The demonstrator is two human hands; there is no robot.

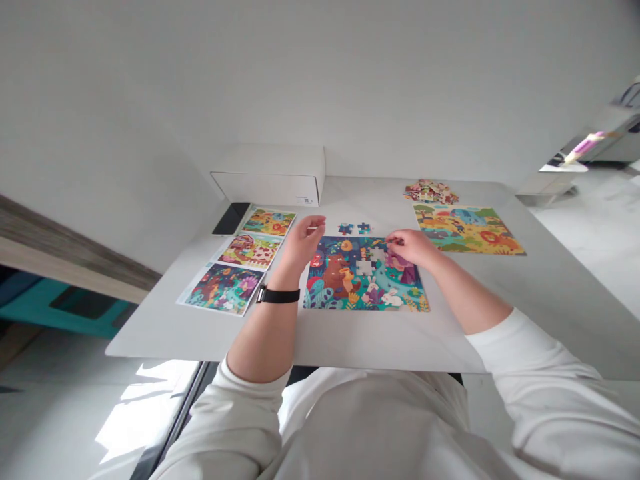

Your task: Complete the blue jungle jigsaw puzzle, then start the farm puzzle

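Note:
A dark, colourful forest-animal jigsaw puzzle [343, 270] lies on the table in front of me, with a gap showing the pale tabletop in its upper middle. My right hand [411, 247] is at the puzzle's upper right edge, its fingertips pinched on what looks like a small dark puzzle piece, mostly covered by the fingers. By the upper left corner, my left hand [306, 237] hovers with loosely curled fingers apart from the thumb, nothing visible in them. Two loose blue puzzle pieces, one on the left [345, 229] and one on the right [364, 228], lie just behind the puzzle.
An assembled yellow safari puzzle [470, 230] lies to the right, a heap of loose pieces [431, 191] behind it. On the left are picture sheets [225, 288] and a dark-screened phone [232, 219]. A white box [270, 187] stands at the back against the wall.

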